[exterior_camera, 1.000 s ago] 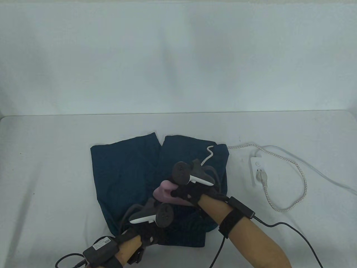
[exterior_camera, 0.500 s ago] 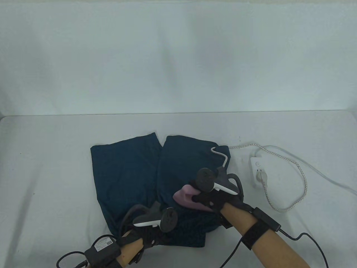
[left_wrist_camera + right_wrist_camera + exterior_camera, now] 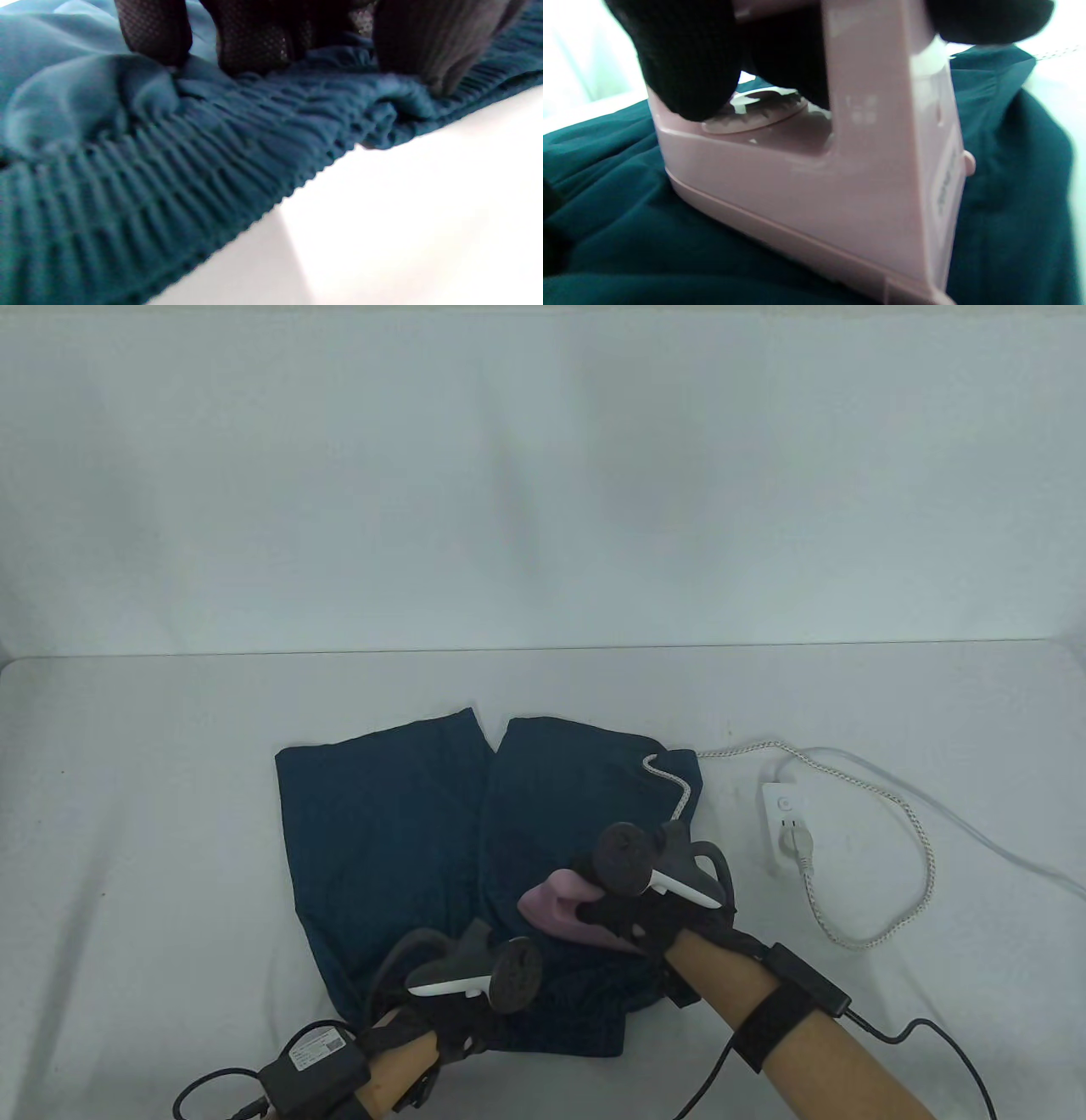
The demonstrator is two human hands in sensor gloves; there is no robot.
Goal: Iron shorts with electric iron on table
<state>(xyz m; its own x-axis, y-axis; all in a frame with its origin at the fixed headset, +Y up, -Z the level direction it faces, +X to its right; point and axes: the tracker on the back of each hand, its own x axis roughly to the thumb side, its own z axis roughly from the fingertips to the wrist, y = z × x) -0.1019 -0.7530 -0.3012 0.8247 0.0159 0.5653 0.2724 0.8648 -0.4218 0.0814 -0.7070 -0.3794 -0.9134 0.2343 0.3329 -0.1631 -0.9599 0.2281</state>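
Note:
Dark teal shorts (image 3: pixel 390 831) lie flat on the white table, waistband toward me. My right hand (image 3: pixel 632 912) grips the handle of a small pink iron (image 3: pixel 556 909) whose soleplate rests on the right side of the shorts near the waistband. The iron fills the right wrist view (image 3: pixel 840 178), with my gloved fingers (image 3: pixel 687 59) wrapped over its handle. My left hand (image 3: pixel 454 1010) presses its fingertips (image 3: pixel 250 38) down on the elastic waistband (image 3: pixel 169 169) at the near edge of the shorts.
A white power strip (image 3: pixel 785 823) lies to the right of the shorts with the iron's braided cord (image 3: pixel 920 865) plugged in and looping over the table. The cord also crosses the shorts' far right corner (image 3: pixel 670 780).
My right hand slid the iron to the right across the shorts, then slightly back left in the last half second. My left hand has stayed on the waistband.

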